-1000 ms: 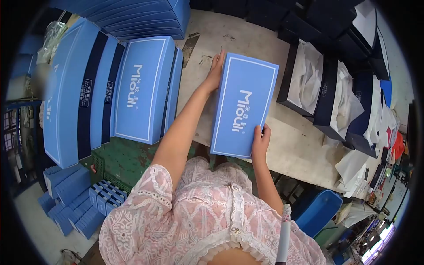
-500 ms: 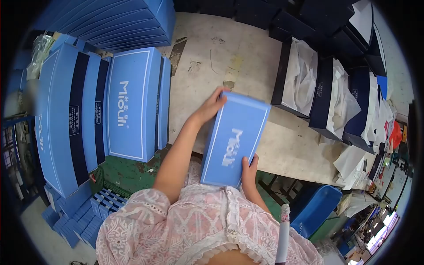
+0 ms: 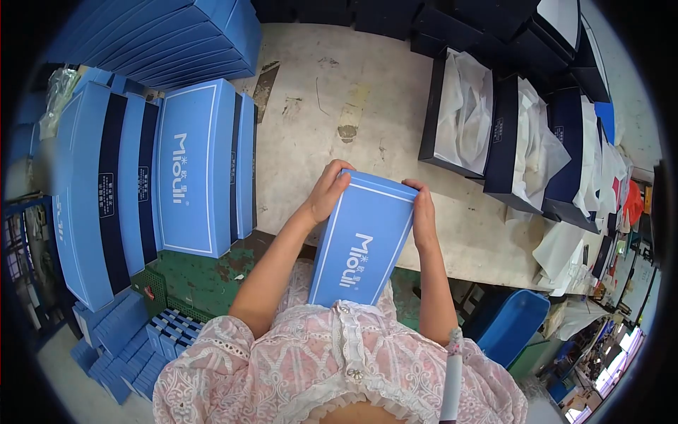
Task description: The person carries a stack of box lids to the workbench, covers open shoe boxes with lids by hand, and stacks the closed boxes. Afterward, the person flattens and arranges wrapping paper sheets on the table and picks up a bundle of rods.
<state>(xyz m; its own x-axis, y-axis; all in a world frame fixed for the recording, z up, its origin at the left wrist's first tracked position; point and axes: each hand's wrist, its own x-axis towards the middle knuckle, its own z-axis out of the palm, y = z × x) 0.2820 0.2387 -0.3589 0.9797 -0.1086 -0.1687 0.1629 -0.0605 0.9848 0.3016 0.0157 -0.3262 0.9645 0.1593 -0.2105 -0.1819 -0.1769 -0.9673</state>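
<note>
"What's moved?"

"The right hand (image 3: 424, 218). A moment ago it was low on the long side of the blue box (image 3: 359, 237); it has since gone up to the far right corner. The box has also come a little closer to the body."

"And the fingers?"

"Both sets are gripping that box. The left hand (image 3: 328, 193) wraps the far left corner, thumb along the edge; the right hand's are hooked over the opposite corner. What they do underneath, I can't tell."

"Is that a good hold?"

"For steadiness, I'd say so: the two corners match. I'd keep the pressure even, as the walls look like card and one hard squeeze could dent a corner."

"Where does the near end go?"

"Right up to the lace clothing (image 3: 275, 353), in front of the lap. Whether it rests there I can't tell. Better to hold it just off the fabric, so nothing snags or scuffs the white lettering (image 3: 360, 260)."

"How much room is there?"

"Plenty on the bare tabletop (image 3: 304, 148) beyond. Standing blue boxes (image 3: 194, 212) are on the left, well apart from the left hand. To the right are open dark boxes (image 3: 498, 138) with white paper (image 3: 465, 106) sticking out, so I'd keep the right elbow tucked in."
</note>
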